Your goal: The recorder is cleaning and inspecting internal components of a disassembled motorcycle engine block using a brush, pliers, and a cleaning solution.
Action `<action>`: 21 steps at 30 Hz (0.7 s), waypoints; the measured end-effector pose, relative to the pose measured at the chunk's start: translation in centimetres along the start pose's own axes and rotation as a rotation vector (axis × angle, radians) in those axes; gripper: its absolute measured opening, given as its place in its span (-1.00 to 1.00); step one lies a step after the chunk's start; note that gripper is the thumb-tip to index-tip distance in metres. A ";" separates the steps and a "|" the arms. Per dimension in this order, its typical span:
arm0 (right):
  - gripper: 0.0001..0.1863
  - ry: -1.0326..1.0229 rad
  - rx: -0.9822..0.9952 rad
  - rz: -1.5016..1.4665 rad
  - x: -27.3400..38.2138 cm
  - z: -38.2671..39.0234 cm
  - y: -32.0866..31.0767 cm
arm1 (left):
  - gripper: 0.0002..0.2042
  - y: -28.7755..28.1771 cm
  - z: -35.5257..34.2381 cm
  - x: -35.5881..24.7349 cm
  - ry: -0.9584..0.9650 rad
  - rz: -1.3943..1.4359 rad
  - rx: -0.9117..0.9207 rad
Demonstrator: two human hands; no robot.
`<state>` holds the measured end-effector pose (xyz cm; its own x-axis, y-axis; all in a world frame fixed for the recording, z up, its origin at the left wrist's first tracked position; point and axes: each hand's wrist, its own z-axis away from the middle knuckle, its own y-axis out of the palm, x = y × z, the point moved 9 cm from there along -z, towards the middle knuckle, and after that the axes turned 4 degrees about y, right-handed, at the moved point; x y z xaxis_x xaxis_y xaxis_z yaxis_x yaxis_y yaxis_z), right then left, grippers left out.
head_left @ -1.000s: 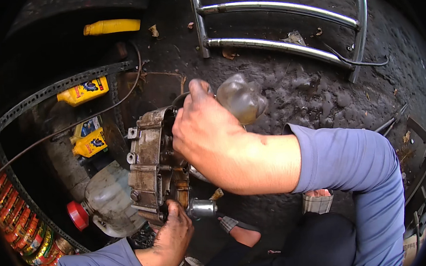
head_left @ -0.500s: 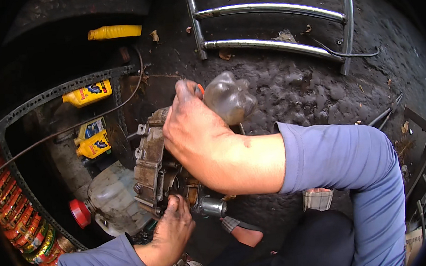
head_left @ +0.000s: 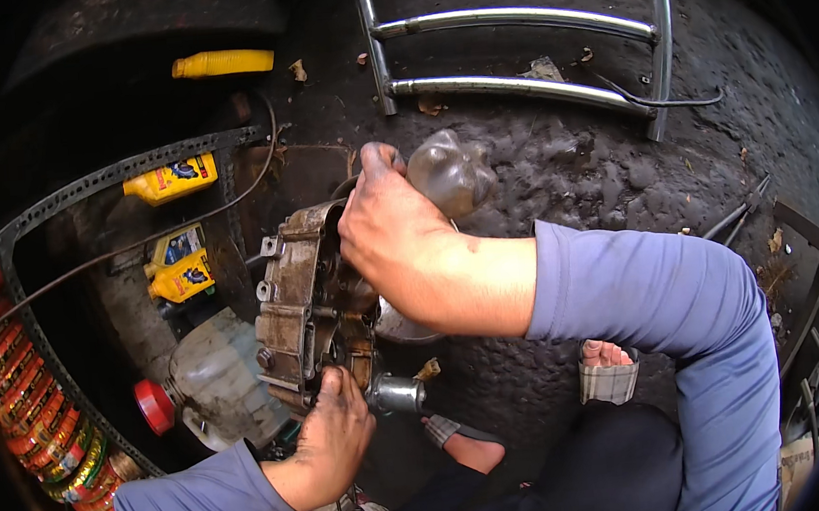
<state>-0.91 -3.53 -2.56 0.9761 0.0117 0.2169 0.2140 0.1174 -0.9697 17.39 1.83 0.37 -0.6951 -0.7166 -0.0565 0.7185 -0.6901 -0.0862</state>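
A brown, oil-stained engine casing (head_left: 285,302) stands in front of me, its open side with inner parts turned to the right. My left hand (head_left: 335,436) grips its lower edge, thumb near the opening. A silver cylinder (head_left: 398,393) juts out beside those fingers. My right hand (head_left: 378,215) is closed at the casing's upper right. Its fingers are bent around a metal part with a pale curved rim (head_left: 407,328), mostly hidden under my hand and forearm. Just beyond that hand a clear plastic bottle (head_left: 453,172) shows its lobed base; its neck is hidden.
Yellow bottles (head_left: 173,180) and a large clear jug (head_left: 223,378) with a red cap (head_left: 154,406) are at the left, by a perforated metal frame (head_left: 55,209). Shiny red packets (head_left: 26,406) hang there. A chrome tubular rack (head_left: 521,81) lies on the dark, uneven ground (head_left: 556,179).
My right hand has shifted right and slightly up, away from the casing. More of the casing's inside and a pale curved rim now show. My left hand stays on the lower edge.
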 end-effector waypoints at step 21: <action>-0.72 -0.028 0.028 -0.050 1.6 1.9 0.3 | -0.75 0.4 -2.0 4.7 -0.128 0.143 0.067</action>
<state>0.67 -1.61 -2.26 0.9627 0.0326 0.2687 0.2613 0.1466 -0.9541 14.33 -1.62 -1.89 -0.5807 -0.8117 0.0634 0.8124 -0.5827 -0.0199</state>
